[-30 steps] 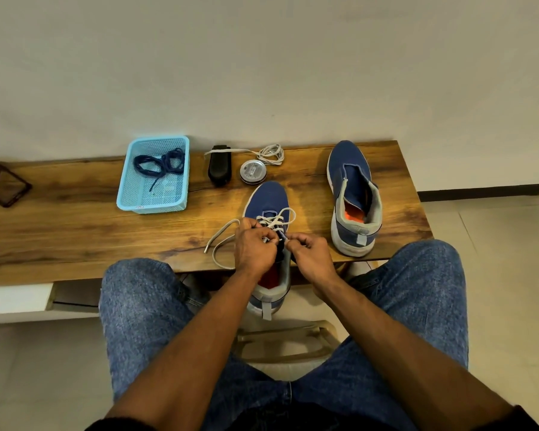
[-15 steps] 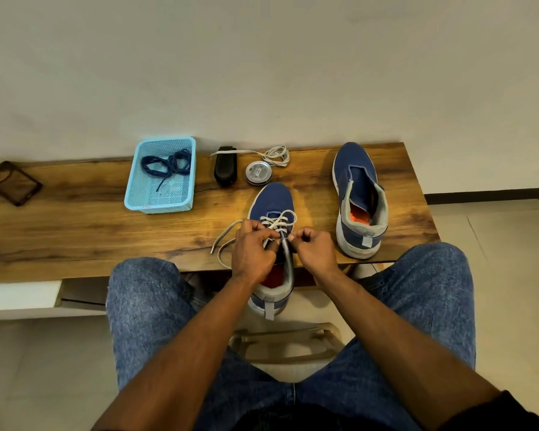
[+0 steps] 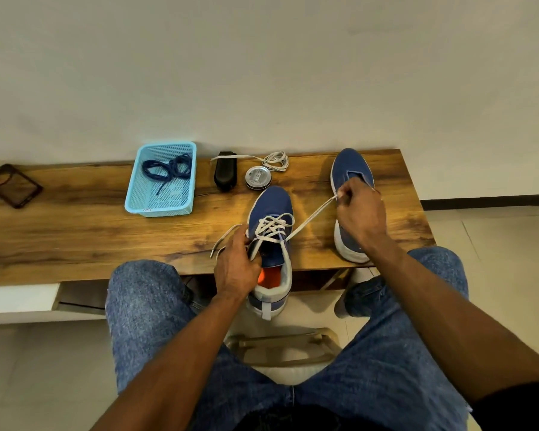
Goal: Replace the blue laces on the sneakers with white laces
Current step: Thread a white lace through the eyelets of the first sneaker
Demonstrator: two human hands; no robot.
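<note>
Pinching the white lace [image 3: 311, 216] taut up and rightward, the right hand's [image 3: 360, 217] grip sits over the far sneaker [image 3: 350, 164], while the left hand [image 3: 235, 267] clasps the laced sneaker [image 3: 273, 206] at the counter's [image 3: 75, 237] near edge.

bare wood [image 3: 75, 231] left, basket [image 3: 161, 178] behind

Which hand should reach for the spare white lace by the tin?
Probably the left hand: it only steadies the near sneaker, while the right hand pinches the taut lace. The spare lace lies between them.
</note>
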